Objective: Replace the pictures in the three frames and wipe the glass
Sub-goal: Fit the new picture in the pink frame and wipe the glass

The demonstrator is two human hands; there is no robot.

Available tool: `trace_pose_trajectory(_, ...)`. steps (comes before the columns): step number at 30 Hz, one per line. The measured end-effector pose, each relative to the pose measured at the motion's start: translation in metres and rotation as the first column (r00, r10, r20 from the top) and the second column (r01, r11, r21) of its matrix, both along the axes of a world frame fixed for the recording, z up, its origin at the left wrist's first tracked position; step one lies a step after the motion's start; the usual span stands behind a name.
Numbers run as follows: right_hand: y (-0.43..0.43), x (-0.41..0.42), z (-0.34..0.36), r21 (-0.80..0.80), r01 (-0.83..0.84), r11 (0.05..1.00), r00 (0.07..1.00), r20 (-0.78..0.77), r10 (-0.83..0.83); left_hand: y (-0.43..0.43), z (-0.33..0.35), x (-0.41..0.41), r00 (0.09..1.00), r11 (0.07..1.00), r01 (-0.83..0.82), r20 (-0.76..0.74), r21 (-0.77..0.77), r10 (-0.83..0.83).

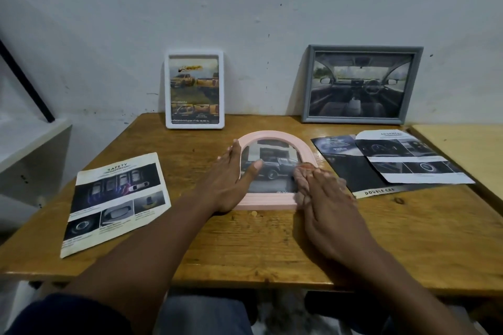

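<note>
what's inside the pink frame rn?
A photo of a dark pickup shows in the pink frame. The right hand covers its lower right corner; the thumb of the left hand overlaps the left edge.

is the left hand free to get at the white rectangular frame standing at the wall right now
Probably yes. The left hand lies flat on the pink arched frame, holding nothing, and only bare wooden table lies between it and the white rectangular frame.

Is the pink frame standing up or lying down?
Lying down: the pink frame is flat on the table, picture facing up, left hand on it.
</note>
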State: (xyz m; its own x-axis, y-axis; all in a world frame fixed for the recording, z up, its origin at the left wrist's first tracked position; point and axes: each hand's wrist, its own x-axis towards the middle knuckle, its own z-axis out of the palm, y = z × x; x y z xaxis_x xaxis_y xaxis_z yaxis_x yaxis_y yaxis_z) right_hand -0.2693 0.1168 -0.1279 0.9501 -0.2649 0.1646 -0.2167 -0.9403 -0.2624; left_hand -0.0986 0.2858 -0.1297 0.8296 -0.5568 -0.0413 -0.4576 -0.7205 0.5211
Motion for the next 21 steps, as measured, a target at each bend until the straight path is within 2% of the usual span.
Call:
trace_pose_trajectory(3, 0.041, -0.007, -0.004, -0.067, -0.011, 0.998, 1.000, -0.005, 0.011, 0.000, 0.000, -0.002, 1.000, 1.000, -0.013, 0.006, -0.010, 0.014)
trace_pose_trajectory(5, 0.068, 0.002, -0.007, -0.042, -0.072, 0.997, 0.997, -0.023, 0.071, -0.001, 0.000, 0.001, 0.999, 0.998, -0.016, -0.031, -0.057, 0.015)
trace_pose_trajectory(8, 0.091, 0.021, 0.002, 0.065, -0.200, 0.978, 0.980, -0.003, 0.201, -0.001, 0.013, 0.007, 0.949, 0.958, -0.118, -0.315, -0.260, 0.031)
trace_pose_trajectory(10, 0.086, 0.027, 0.018, 0.267, -0.274, 0.924, 0.962, 0.079, 0.263, -0.001, 0.026, 0.009, 0.912, 0.930, -0.156, -0.409, -0.333, 0.007)
trace_pose_trajectory(11, 0.078, 0.027, 0.027, 0.372, -0.288, 0.882, 0.957, 0.141, 0.253, -0.001, 0.031, 0.009, 0.919, 0.926, -0.143, -0.395, -0.349, -0.007)
trace_pose_trajectory(13, 0.053, 0.029, 0.043, 0.483, -0.248, 0.840, 0.952, 0.281, 0.120, -0.002, 0.036, 0.005, 0.953, 0.930, -0.106, -0.304, -0.351, -0.006)
trace_pose_trajectory(16, 0.006, 0.044, 0.044, 0.438, -0.105, 0.893, 0.932, 0.357, -0.065, 0.000, 0.039, -0.017, 1.000, 0.967, -0.012, -0.022, -0.253, 0.006)
trace_pose_trajectory(18, -0.013, 0.053, 0.031, 0.344, -0.064, 0.937, 0.965, 0.261, -0.030, 0.003, 0.033, -0.039, 0.989, 0.984, 0.105, 0.118, -0.147, -0.088)
trace_pose_trajectory(21, -0.021, 0.060, -0.001, 0.098, 0.001, 0.995, 1.000, -0.001, -0.001, 0.011, 0.016, -0.065, 0.926, 0.949, 0.249, 0.239, 0.194, -0.292)
